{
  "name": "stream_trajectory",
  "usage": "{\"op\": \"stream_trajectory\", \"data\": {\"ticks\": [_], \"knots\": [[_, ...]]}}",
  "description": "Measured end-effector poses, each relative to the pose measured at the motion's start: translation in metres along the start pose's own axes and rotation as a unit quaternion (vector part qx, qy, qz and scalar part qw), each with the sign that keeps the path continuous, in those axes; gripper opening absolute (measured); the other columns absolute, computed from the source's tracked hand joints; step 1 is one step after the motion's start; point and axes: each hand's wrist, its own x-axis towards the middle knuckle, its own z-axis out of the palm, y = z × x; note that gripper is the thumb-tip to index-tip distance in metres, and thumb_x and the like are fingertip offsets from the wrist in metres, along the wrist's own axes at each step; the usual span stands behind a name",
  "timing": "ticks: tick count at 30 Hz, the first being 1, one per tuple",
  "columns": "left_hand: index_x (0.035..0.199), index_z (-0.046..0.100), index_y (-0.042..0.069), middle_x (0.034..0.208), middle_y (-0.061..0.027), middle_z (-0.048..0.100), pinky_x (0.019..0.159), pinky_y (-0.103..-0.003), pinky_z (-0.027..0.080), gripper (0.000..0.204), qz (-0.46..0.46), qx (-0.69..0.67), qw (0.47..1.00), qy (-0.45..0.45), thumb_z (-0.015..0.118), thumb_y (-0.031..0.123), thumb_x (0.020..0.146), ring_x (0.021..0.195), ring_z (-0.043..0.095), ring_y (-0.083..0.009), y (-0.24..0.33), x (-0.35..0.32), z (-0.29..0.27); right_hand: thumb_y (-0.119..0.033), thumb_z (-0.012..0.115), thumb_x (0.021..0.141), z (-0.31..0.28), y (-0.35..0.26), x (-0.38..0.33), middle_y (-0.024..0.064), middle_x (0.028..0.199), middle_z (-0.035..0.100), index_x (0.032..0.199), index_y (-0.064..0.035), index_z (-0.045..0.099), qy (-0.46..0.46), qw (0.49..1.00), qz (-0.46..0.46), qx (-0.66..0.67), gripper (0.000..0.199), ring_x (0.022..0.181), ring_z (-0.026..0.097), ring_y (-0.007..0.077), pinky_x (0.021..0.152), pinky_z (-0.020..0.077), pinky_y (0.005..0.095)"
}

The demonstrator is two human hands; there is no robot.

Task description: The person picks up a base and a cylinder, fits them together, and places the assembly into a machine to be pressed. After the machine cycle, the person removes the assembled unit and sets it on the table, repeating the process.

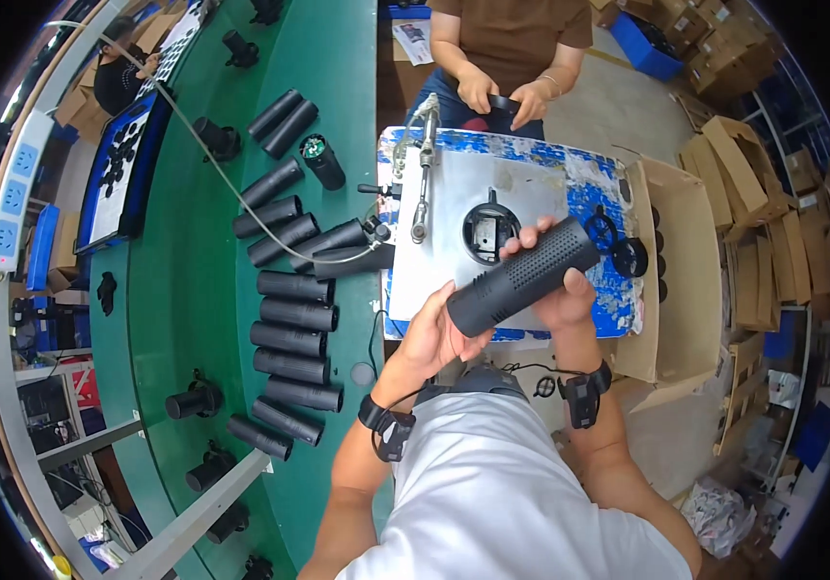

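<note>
A black cylindrical housing [523,277], perforated with small holes over its upper half, is held tilted between my two hands. My left hand [427,334] grips its lower-left end, while my right hand [568,304] wraps round the upper part from behind, fingertips showing over the far edge. Beneath it, a round black fixture [470,236] sits on the metal plate [539,196] of the small worktable. A black ring part [601,229] and a round black cap [630,257] lie at the table's right edge. A lever clamp [423,184] stands at the left.
Several similar black housings [291,337] lie on the green bench [193,324] to my left; one upright housing [323,162] shows a circuit board. An air hose [212,155] crosses above them. An open cardboard box [686,319] stands right. Across the table, another person's hands [507,100] hold a black part.
</note>
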Motion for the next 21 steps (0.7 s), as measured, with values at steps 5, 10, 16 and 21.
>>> {"op": "stream_trajectory", "data": {"ticks": [5,10,16,21], "knots": [[0.121,0.052,0.001,0.094,-0.0138,0.066,0.065,-0.026,0.05,0.051,-0.006,0.154,0.981,0.114,0.029,0.043,0.103,0.07,0.063,-0.0197,-0.003,0.014,-0.002,-0.015,0.07,0.073,-0.007,-0.019,0.012,0.0075,0.106,0.051,0.118,-0.0074,0.044,0.084,0.97,-0.113,-0.199,0.053,0.103,0.051,0.023,0.1,0.0393,0.04],[0.121,0.052,0.003,0.096,-0.0092,0.067,0.074,-0.024,0.048,0.033,0.0,0.248,0.957,0.153,0.048,0.029,0.101,0.08,0.062,-0.0117,-0.009,-0.003,-0.031,-0.002,0.066,0.073,-0.046,-0.008,0.044,0.0094,0.103,0.059,0.112,-0.0051,0.05,0.098,0.883,-0.158,-0.431,0.043,0.102,0.056,0.0206,0.096,0.0434,0.0378],[0.119,0.053,0.003,0.095,-0.0081,0.066,0.074,-0.023,0.048,0.03,0.003,0.242,0.957,0.157,0.049,0.026,0.1,0.08,0.062,-0.0114,-0.017,-0.019,-0.049,-0.002,0.072,0.073,-0.062,0.019,0.055,0.0065,0.1,0.062,0.107,-0.0042,0.054,0.168,0.849,-0.097,-0.492,0.038,0.095,0.059,0.0165,0.091,0.0456,0.0323],[0.114,0.056,0.002,0.094,-0.0063,0.065,0.076,-0.024,0.048,0.025,0.024,0.242,0.956,0.166,0.05,0.022,0.1,0.081,0.06,-0.0108,-0.017,-0.023,-0.052,-0.002,0.078,0.074,-0.076,0.069,0.041,0.005,0.1,0.062,0.109,-0.0027,0.054,0.262,0.766,-0.175,-0.561,0.043,0.094,0.058,0.0142,0.088,0.045,0.0279]]}}
